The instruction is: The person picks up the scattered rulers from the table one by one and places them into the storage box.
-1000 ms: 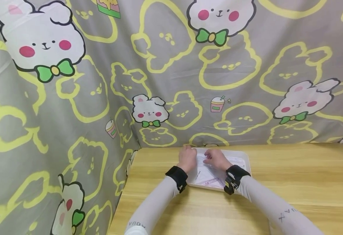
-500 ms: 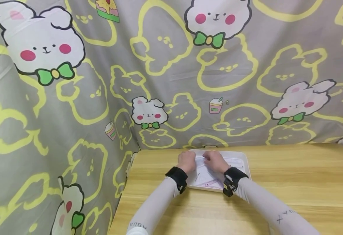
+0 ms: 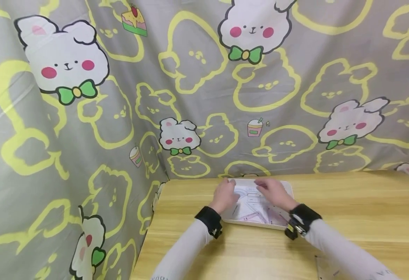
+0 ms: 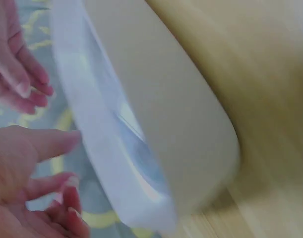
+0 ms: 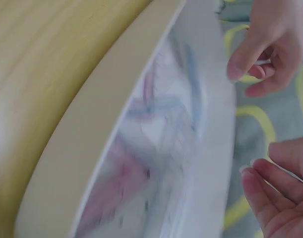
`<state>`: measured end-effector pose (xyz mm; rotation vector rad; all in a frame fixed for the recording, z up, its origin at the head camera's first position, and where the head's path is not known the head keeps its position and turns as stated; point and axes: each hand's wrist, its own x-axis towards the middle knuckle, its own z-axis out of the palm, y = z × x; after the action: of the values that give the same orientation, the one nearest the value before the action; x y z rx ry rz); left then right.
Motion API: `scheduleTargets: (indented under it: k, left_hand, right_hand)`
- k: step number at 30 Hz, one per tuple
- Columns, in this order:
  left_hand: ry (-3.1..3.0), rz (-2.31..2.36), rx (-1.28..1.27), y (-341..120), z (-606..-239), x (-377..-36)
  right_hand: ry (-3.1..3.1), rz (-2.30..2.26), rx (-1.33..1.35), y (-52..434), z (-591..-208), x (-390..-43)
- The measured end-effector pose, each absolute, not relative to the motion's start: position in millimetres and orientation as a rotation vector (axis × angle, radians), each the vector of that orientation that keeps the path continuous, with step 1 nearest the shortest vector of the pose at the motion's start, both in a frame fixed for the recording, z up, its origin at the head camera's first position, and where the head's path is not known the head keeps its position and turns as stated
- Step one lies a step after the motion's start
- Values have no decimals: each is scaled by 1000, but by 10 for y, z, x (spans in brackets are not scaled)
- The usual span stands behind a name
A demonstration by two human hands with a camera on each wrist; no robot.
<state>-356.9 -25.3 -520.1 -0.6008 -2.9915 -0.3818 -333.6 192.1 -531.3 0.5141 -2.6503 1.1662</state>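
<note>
A white shallow tray (image 3: pixel 257 224) stands on the wooden table near the back curtain. Inside lie clear plastic drawing rulers (image 3: pixel 255 210) with pink and blue parts, overlapping; in the right wrist view they blur together. My left hand (image 3: pixel 224 196) hovers over the tray's left side, its thumb and fingers apart and holding nothing in the left wrist view. Over the right part is my right hand (image 3: pixel 275 193), and its loosely bent fingers (image 5: pixel 270 191) hold nothing in the right wrist view. Some of the tray's contents are hidden behind the hands.
A patterned curtain (image 3: pixel 222 97) hangs right behind the tray and along the left side. Near the front, partly beneath the right sleeve, a clear flat piece (image 3: pixel 325 268) with dark marks lies on the wooden table (image 3: pixel 362 210).
My right hand has moved to the right, away from the left one, and the gap between them has widened. More of the rulers shows now. The head view has shifted slightly.
</note>
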Motion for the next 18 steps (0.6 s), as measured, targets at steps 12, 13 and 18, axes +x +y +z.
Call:
scheduleTargets:
  k: [12,13,18]
  left_hand:
    - [-2738,-675,-1197,435,-5126,-2624]
    - [-2728,-646,-1249,492,-5142,-2558]
    - [-2763,-511,-1462,770,-5286,-2225]
  right_hand:
    - [-2650,1079,277,3088,-5346,-2291]
    - [-2667,1077,275,3137,-5377,-2197]
    - [-2779,1037,258,3282,-5558,-1726]
